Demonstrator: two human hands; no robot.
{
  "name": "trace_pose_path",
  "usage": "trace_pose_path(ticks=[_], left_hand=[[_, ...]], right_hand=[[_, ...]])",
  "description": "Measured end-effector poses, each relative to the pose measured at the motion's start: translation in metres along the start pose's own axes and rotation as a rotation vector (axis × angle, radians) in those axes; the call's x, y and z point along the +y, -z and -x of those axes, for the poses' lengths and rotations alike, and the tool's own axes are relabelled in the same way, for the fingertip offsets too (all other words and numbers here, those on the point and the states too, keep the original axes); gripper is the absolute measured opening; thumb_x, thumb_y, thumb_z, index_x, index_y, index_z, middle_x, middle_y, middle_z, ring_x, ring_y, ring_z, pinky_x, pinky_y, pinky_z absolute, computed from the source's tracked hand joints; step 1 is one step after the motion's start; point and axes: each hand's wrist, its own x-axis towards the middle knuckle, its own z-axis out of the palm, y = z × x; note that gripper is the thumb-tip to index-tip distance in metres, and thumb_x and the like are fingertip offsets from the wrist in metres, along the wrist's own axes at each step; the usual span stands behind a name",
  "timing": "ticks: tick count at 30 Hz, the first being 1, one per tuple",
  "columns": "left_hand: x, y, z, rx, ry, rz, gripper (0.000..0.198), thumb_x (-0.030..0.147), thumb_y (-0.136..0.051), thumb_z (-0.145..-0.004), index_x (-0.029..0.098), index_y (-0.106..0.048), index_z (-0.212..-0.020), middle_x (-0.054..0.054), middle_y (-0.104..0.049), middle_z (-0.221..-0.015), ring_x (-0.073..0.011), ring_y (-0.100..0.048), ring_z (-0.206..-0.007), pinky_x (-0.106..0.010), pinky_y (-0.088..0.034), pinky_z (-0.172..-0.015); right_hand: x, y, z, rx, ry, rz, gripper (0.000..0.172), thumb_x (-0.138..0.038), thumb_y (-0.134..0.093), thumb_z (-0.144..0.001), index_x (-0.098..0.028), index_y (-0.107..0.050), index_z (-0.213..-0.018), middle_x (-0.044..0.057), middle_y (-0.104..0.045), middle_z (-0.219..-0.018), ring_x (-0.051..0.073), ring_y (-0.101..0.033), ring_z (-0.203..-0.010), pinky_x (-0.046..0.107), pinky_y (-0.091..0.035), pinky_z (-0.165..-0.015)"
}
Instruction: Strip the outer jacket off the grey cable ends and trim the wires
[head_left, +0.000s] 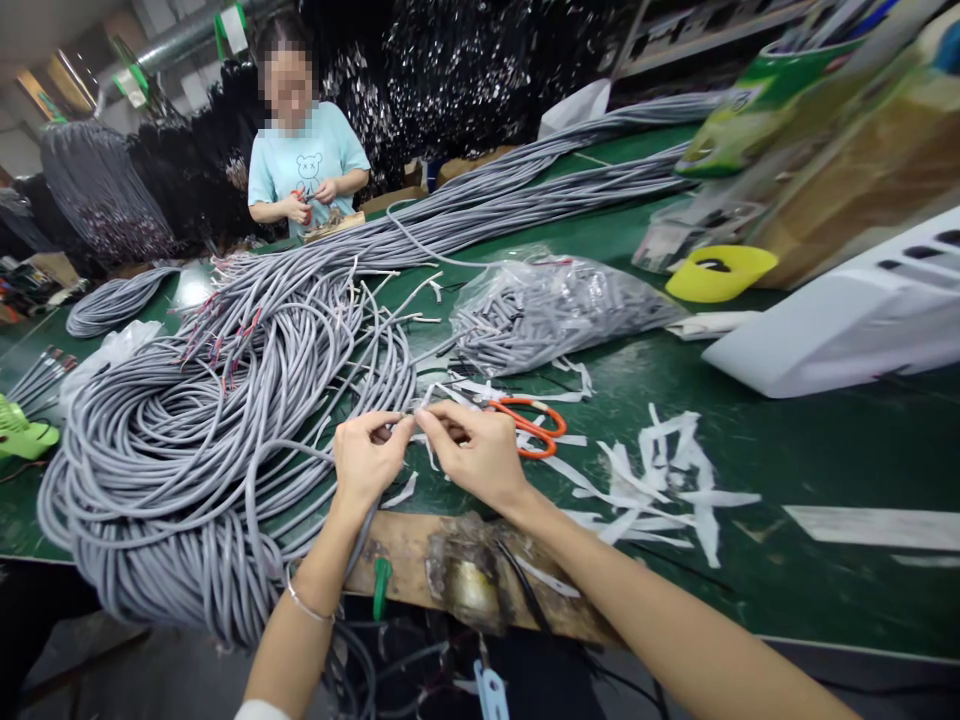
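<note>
My left hand (371, 455) and my right hand (476, 450) meet fingertip to fingertip over the bench, each closed in a pinch. A grey cable (365, 535) rises behind my left wrist towards the fingers. The part pinched between both hands looks like its thin end, mostly covered by my fingertips. Just beyond my right hand lie orange-handled scissors (536, 425), their blades partly hidden among white strips (664, 485). To the left spreads a big heap of coiled grey cables (225, 430) with stripped ends.
A clear bag of short grey pieces (555, 305) lies beyond my hands. Below them, a stained wooden board (409, 560) sits at the bench edge with a green clip (382, 588). A white plastic holder (847, 320) stands right. Across the bench, a co-worker (307, 165) holds scissors.
</note>
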Motion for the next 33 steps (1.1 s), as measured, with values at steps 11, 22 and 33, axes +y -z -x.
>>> trace_pose_path(ticks=[11,22,33], left_hand=[[-0.022,-0.004,-0.014,0.051,0.280,0.292,0.024,0.034,-0.045,-0.075,0.017,-0.052,-0.059,0.006,-0.042,-0.040,-0.0080,-0.040,-0.031,-0.019,-0.028,-0.035],[-0.019,-0.010,-0.013,-0.153,0.220,0.501,0.029,0.047,-0.047,-0.074,0.018,-0.044,-0.067,0.006,-0.050,-0.044,-0.0094,-0.048,-0.033,-0.020,-0.040,-0.036],[-0.020,-0.012,-0.013,-0.249,0.203,0.434,0.027,0.042,-0.047,-0.076,0.018,-0.046,-0.064,0.007,-0.045,-0.036,-0.0104,-0.045,-0.030,-0.019,-0.034,-0.033]], right_hand=[[0.000,0.017,-0.001,0.314,-0.167,-0.228,0.016,-0.027,-0.045,-0.085,-0.020,-0.050,-0.072,-0.005,-0.045,-0.051,0.007,-0.037,-0.037,0.018,-0.030,-0.034],[0.004,-0.001,-0.004,0.032,-0.103,0.174,0.031,-0.031,-0.063,-0.068,-0.020,-0.054,-0.095,0.008,-0.056,-0.093,0.022,-0.058,-0.084,0.031,-0.048,-0.065],[0.007,-0.006,-0.005,-0.219,-0.460,-0.528,0.050,-0.023,-0.058,-0.063,-0.021,-0.036,-0.108,-0.004,-0.053,-0.075,0.007,-0.050,-0.049,0.019,-0.041,-0.046]])
